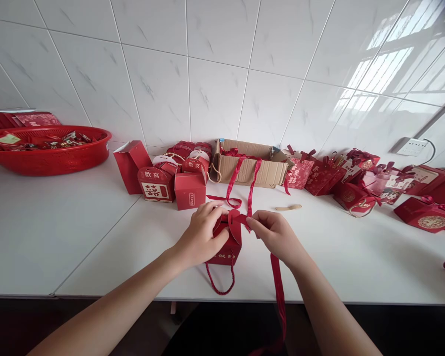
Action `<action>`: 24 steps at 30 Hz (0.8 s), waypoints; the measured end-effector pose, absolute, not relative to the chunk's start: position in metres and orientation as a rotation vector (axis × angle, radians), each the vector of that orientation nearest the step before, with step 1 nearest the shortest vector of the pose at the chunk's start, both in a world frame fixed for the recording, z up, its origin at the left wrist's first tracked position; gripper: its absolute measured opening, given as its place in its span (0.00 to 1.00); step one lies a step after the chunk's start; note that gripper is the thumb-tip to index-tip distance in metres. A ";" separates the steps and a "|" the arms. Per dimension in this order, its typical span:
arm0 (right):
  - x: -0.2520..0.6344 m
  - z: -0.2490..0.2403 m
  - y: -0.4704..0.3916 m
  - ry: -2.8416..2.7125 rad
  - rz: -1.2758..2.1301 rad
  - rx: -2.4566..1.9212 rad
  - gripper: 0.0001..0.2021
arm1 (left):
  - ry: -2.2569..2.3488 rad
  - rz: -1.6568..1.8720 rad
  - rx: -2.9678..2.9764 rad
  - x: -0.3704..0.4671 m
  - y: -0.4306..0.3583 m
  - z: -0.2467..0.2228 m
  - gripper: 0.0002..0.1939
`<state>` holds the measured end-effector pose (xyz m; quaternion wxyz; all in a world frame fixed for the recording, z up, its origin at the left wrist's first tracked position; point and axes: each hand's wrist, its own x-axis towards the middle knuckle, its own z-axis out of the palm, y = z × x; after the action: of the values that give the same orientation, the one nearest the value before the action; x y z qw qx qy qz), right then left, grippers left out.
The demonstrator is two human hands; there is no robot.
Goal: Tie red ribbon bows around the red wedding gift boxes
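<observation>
On your far left sits a wide red plastic basket point(59, 163) holding small mixed items point(65, 142); before you rise glossy white grey-veined wall tiles point(218, 94), with a white rectangular power socket point(411, 147) to your right.

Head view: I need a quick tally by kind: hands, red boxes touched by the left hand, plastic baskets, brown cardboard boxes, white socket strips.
Hands (left hand, right hand): 2
Red box touched: 1
Plastic basket: 1
Cardboard box: 1
Socket strip: 1
Total: 6
</observation>
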<state>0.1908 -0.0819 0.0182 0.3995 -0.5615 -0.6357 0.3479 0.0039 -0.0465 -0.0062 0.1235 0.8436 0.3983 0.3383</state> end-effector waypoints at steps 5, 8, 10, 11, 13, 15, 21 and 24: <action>0.192 0.019 -0.083 -1.589 0.899 -1.454 0.16 | 1.164 0.974 2.455 0.005 -0.047 -0.006 0.13; 0.191 0.018 -0.083 -1.612 0.911 -1.450 0.16 | 1.147 0.968 2.440 0.006 -0.047 -0.006 0.11; 0.190 0.017 -0.081 -1.627 0.916 -1.452 0.16 | 1.127 0.974 2.436 0.007 -0.047 -0.006 0.10; 0.189 0.017 -0.080 -1.635 0.920 -1.452 0.16 | 1.116 0.983 2.436 0.008 -0.047 -0.006 0.10; 0.187 0.016 -0.078 -1.656 0.929 -1.456 0.15 | 1.090 1.012 2.443 0.009 -0.046 -0.006 0.09; 0.185 0.016 -0.077 -1.672 0.936 -1.464 0.15 | 1.074 1.065 2.473 0.011 -0.045 -0.006 0.07; 0.187 0.012 -0.074 -1.696 0.936 -1.489 0.16 | 1.152 1.247 2.666 0.013 -0.043 -0.006 0.08; 0.191 0.009 -0.069 -1.704 0.739 -1.475 0.13 | 1.168 1.290 2.764 0.012 -0.043 -0.001 0.10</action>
<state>0.1905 -0.0691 0.0085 0.3753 -0.5764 -0.6660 0.2888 0.0115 -0.0426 -0.0014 -0.0623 0.8445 0.3570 0.3943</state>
